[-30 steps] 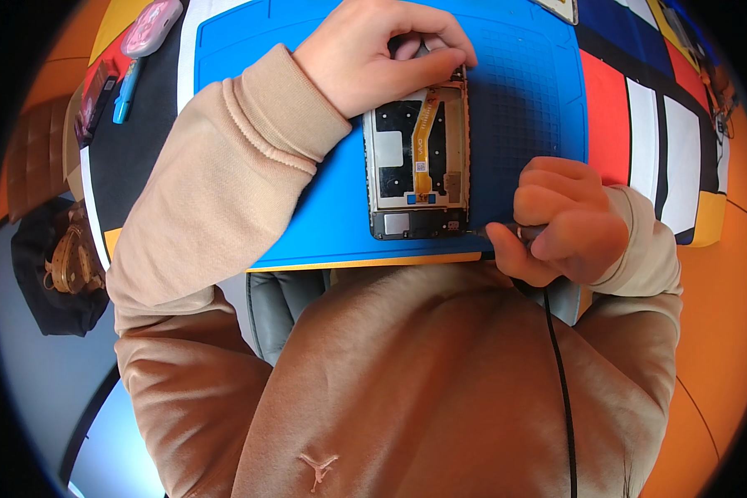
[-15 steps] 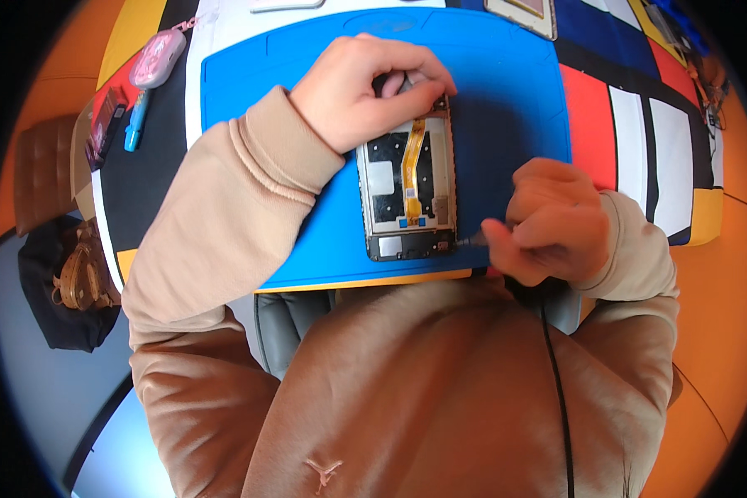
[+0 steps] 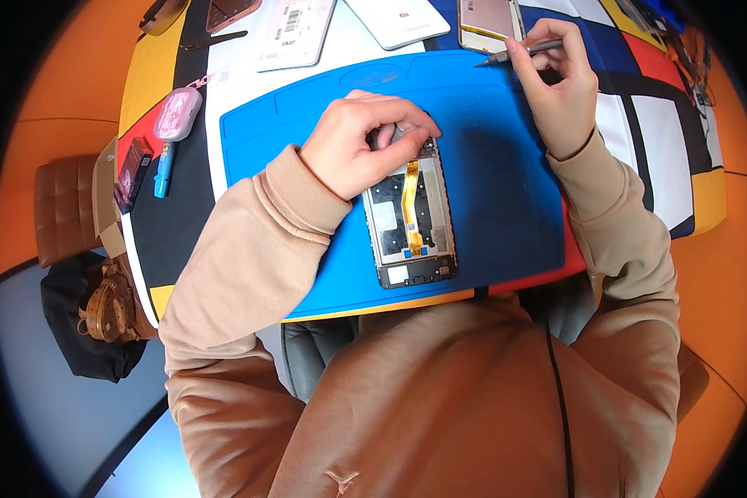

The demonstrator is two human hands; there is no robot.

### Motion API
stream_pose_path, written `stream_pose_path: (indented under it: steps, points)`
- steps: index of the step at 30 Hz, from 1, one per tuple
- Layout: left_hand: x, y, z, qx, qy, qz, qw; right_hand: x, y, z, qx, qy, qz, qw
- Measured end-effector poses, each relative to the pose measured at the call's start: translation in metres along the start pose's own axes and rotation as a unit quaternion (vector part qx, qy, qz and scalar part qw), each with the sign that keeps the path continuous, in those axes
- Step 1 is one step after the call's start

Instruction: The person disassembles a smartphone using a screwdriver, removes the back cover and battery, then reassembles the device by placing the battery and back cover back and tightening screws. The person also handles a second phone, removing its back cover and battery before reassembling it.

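Observation:
An opened smartphone (image 3: 388, 217) lies on a blue work mat (image 3: 506, 191), its inside facing up. A gold ribbon cable runs down its middle, and a black section spans the near end. My left hand (image 3: 361, 141) bends over the far end and grips it between thumb and fingers, covering part of that end. Up and to the right, my right hand (image 3: 556, 83) pinches a slim dark pointed tool (image 3: 506, 56). The tool's tip points left, above the mat's far edge and away from the opened phone.
White phone backs (image 3: 398, 21) and a pale boxy device (image 3: 297, 33) lie beyond the mat. Another phone part (image 3: 485, 25) is near my right hand. To the left are a pink case (image 3: 178, 114), a blue marker (image 3: 164, 170) and a dark small box (image 3: 133, 176).
My right hand has left the opened phone's near right corner and moved far up with the tool. The view has shifted, showing more of the table's far side. My left hand keeps its grip.

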State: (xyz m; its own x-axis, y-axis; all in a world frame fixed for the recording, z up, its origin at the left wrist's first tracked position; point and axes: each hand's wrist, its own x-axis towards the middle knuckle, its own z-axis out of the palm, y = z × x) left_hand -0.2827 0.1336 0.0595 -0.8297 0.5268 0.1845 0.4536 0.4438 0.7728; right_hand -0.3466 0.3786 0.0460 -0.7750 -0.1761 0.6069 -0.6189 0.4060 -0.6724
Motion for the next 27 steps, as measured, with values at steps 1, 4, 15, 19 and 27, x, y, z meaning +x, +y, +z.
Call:
stream_pose_path:
  steps: [1,4,15,19,27]
  points:
    - [0.0,0.0,0.0,0.004,0.001,0.006,1.0,-0.001,-0.001,0.0,-0.007,-0.002,-0.009,1.0]
    - [0.001,0.0,0.001,0.005,0.009,0.02,1.0,-0.001,-0.004,0.001,0.018,0.0,-0.027,0.999]
    - [0.0,0.002,0.001,-0.013,0.008,0.001,1.0,-0.015,-0.028,0.0,0.227,-0.022,0.12,0.966]
    - [0.0,0.001,0.001,-0.005,0.004,0.014,1.0,-0.02,-0.042,-0.003,0.218,-0.096,0.082,0.968]
    - [0.0,-0.001,0.001,0.013,0.011,0.058,0.998,-0.024,-0.048,-0.001,0.177,-0.144,-0.007,0.974]
